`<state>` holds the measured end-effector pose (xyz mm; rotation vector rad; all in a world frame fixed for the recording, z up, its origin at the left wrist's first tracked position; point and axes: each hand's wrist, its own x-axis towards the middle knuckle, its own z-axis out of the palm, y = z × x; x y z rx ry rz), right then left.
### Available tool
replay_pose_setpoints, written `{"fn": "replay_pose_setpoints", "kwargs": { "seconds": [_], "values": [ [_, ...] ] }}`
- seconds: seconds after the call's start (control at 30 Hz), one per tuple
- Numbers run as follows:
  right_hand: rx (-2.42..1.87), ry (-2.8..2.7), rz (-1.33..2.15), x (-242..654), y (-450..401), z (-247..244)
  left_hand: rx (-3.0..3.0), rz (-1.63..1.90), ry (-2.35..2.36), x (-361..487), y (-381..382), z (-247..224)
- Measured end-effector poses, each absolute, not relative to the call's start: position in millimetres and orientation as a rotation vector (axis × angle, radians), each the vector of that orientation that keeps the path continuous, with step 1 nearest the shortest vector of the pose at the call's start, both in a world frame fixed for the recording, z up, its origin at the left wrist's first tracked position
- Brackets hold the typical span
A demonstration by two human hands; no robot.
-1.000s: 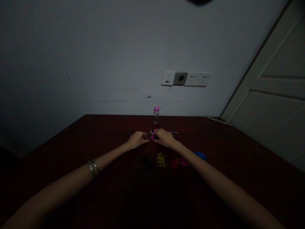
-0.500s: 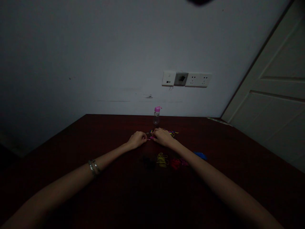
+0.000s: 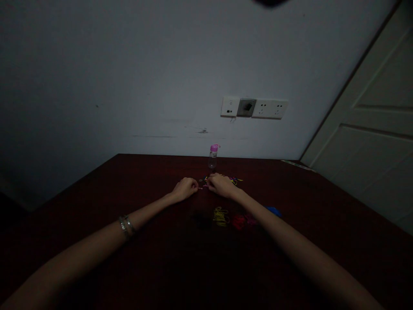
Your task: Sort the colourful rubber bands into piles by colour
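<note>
My left hand (image 3: 185, 188) is closed in a pinch low over the dark table, with a small pink band-like strand (image 3: 200, 188) at its fingertips. Just to its right, my right hand (image 3: 222, 186) has its fingers curled and pressed together, and a bit of pink shows beside them. Whether one piece joins the two hands cannot be made out. A heap of thin multicoloured bands (image 3: 235, 181), yellow and pink among them, lies behind and beside my right hand, which partly covers it.
Behind my hands a clear bottle with a pink cap (image 3: 212, 159) stands upright. Nearer lie yellow strands (image 3: 220, 216), a red bundle (image 3: 238, 221), a blue bundle (image 3: 274, 211) and a dim black clump (image 3: 202, 218). A wall with sockets (image 3: 269, 109) borders the dark red table (image 3: 155, 168).
The pink between my hands looks thinner and paler than before. Both hands stay nearly in place, and the whole view has shifted very slightly.
</note>
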<state>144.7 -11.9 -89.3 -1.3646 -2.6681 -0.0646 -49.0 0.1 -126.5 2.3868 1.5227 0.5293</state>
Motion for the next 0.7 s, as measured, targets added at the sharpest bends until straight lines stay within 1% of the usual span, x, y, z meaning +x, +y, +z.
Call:
{"fn": "replay_pose_setpoints", "kwargs": {
  "seconds": [0.2, 0.27, 0.47, 0.6, 0.7],
  "values": [
    [-1.195, -2.393, 0.610, 164, 6, -84, 2.328, 0.617, 1.455, -51, 6, -121],
    [-1.141, -2.324, 0.776, 171, 10, -79, 2.300, 0.674, 1.411, -49, 7, -115],
    [-1.119, -2.202, 0.988, 193, 10, -66, 2.140, 0.773, 1.286, -34, 5, -94],
    [-1.210, -2.048, 1.135, 203, 4, -65, 2.074, 0.787, 1.187, -20, 4, -87],
    [-1.182, -1.901, 1.221, 209, 1, -68, 2.022, 0.780, 1.135, -11, 5, -85]
  ]
}}
